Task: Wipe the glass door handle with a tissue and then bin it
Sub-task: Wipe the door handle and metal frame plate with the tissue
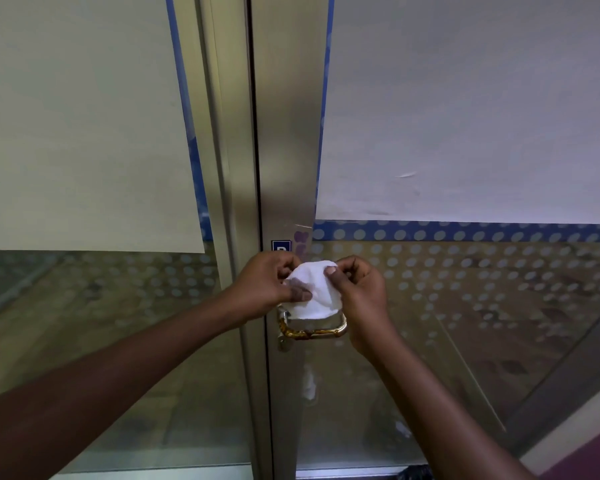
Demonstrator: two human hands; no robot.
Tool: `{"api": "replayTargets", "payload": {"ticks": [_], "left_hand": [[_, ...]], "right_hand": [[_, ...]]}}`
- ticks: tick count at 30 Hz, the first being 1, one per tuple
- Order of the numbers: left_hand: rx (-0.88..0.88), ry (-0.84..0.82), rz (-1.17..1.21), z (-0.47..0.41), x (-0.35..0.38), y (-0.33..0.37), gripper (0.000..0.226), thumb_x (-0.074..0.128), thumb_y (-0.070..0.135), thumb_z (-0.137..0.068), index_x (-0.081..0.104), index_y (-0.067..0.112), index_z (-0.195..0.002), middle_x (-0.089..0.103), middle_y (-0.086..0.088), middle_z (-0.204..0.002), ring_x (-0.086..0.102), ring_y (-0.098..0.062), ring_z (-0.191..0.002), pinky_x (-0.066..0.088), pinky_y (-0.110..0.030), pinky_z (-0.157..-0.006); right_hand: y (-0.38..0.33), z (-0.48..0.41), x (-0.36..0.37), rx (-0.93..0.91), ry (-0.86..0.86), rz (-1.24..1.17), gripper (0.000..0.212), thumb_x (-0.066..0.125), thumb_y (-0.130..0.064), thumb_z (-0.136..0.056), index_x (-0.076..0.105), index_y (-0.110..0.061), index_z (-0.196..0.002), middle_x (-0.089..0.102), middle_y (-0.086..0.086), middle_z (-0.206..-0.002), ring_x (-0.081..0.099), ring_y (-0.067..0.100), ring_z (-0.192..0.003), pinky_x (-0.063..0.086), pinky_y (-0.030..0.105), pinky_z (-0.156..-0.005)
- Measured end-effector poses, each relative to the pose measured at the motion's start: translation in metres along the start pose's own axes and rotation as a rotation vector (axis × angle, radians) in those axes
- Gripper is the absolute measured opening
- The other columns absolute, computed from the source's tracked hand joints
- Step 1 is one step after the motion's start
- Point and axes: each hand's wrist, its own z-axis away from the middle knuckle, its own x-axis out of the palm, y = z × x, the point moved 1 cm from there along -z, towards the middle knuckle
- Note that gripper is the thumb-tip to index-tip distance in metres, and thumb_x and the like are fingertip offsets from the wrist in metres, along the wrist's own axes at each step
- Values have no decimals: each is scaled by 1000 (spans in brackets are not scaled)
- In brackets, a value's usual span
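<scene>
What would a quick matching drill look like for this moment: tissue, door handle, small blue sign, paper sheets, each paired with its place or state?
Column one:
1. white crumpled tissue
2. gold and chrome metal door handle
3. small blue square sign
4. large pale paper sheets

Column two:
A. covering the upper glass
B. pinched between left hand and right hand
C. on the metal frame above the hands
D. just below the tissue

Pairs: 1-B, 2-D, 3-C, 4-A
</scene>
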Motion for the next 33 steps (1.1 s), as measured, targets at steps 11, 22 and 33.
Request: {"api": "replayTargets", "payload": {"ticks": [11,22,33], "left_hand": [[-64,26,-140,-8,-26,-12,19,66,5,-89,67,23,-82,68,6,-81,62,1,-71,49,-20,-67],[136,165,-448,-14,-22,-4,21,66,38,-91,64,22,-103,64,14,-83,57,3,-73,36,-14,-60],[808,519,-1123,-28,-38,-12,37,60,19,-86,54,-5,-113,61,-28,-113,54,-39,-109,51,-48,-87]], "right_hand": [[9,3,-8,405,-151,-203,32,51,-31,-97,66,-3,-102,74,18,-99,69,37,-93,58,47,-81],[-1,5,-11,707,-311,-832,73,44,-61,-84,64,-1,-121,62,23,-125,61,35,-114,50,45,-97],[-5,7,11,-246,298,146,28,71,-24,-74,61,-12,-97,67,9,-87,68,19,-82,54,27,-68]]}}
